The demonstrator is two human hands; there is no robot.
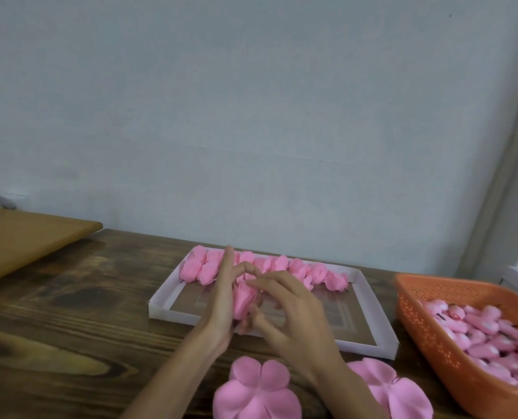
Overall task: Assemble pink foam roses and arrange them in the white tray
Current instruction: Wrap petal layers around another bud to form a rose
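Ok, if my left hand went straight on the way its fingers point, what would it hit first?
Likely the row of roses along the tray's far side; depth is unclear.

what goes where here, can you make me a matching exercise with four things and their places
Things
1. white tray
2. orange basket
3. flat petal pieces
4. unfinished rose

Places
a. held between left hand and right hand
b. right end of the table, full of pink buds
c. table edge nearest the camera
d. middle of the table, roses lined along its far side

Pairs: 1-d, 2-b, 3-c, 4-a
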